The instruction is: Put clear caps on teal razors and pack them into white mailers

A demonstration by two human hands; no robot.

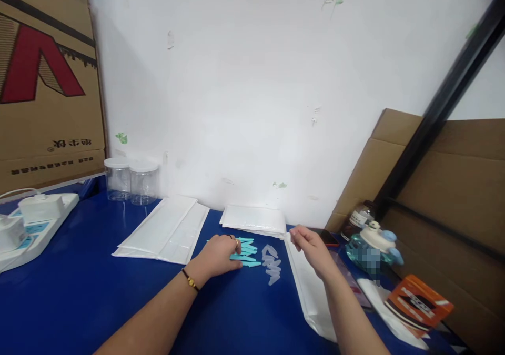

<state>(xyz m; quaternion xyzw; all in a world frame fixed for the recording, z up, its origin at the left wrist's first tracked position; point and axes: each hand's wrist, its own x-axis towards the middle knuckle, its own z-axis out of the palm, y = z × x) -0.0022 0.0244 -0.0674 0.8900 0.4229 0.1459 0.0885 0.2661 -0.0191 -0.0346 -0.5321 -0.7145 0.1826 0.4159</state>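
My left hand (221, 256) rests over a small pile of flat, pointed turquoise plastic pieces (248, 251), its curled fingers and thumb on either side of some of them. What lies under the palm is hidden. Just to the right, several translucent whitish pieces (271, 265) of similar zigzag outline lie on the blue tabletop (232, 307). Above the far end of a long white padded envelope (310, 292), my right hand (310, 247) is closed in a pinch. Whatever its fingertips may hold cannot be made out, and its forearm covers part of that envelope.
White padded envelopes lie at left (161, 231) and in a stack (254, 219) by the wall. Two clear lidded jars (144, 184) and a power strip (59, 229) stand left. At right are a teal bottle (371, 247), a brown bottle (358, 219) and an orange packet (418, 305).
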